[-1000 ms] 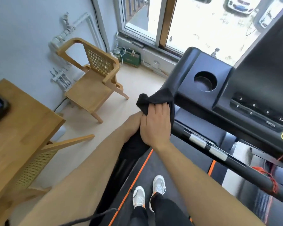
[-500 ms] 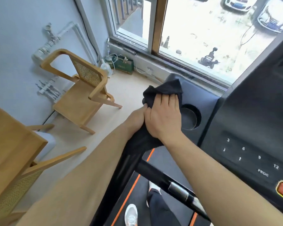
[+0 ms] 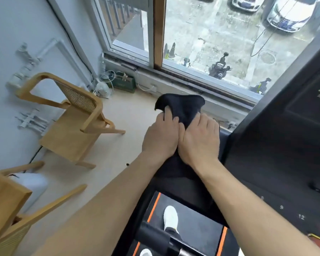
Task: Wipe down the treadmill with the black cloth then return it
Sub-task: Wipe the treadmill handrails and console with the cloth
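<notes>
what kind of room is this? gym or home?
Probably a home or small office room, upper floor, not a gym. A single treadmill faces a window overlooking parked cars, with a wooden cane-back chair and a wooden table beside it.

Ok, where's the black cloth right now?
In the head view the black cloth sits centre frame, pressed under the left hand and right hand on the treadmill console's far left corner, below the window.
</notes>
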A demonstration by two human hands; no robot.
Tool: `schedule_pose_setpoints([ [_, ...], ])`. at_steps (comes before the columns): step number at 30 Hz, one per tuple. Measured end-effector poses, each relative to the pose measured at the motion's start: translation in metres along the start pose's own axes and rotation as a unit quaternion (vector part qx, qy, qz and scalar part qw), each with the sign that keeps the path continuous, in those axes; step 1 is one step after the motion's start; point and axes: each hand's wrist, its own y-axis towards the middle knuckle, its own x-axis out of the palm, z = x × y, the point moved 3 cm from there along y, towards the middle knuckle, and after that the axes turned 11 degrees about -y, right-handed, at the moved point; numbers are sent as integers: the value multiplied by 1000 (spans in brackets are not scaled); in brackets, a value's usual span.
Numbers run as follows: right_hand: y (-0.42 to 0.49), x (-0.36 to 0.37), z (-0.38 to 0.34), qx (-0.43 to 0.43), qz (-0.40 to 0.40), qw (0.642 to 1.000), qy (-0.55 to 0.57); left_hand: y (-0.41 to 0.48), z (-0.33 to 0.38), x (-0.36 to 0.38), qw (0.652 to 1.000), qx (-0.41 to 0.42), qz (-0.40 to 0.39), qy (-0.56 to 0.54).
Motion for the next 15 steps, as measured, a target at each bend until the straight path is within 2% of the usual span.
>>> schedule_pose_setpoints([
  [3,27,-8,7,12,-20,1000,15,37,10,4,1000,2,-21,18],
  [5,53,-10,13,11,-78,994,75,69,17,8,997,-5,-77,31],
  [8,70,-9,25,71,-187,965,168,100,27,19,984,-24,-168,59],
  [10,62,-9,29,80,-165,975,128,99,28,20,982,3,-169,80],
  [11,52,-5,31,79,-121,986,79,89,29,17,979,55,-152,122],
  [12,38,-2,30,74,-69,994,28,74,30,16,965,148,-133,173],
  [13,24,2,27,65,-50,997,1,56,30,15,943,224,-127,212],
  [15,9,5,24,69,-26,997,3,38,28,11,912,324,-111,227],
])
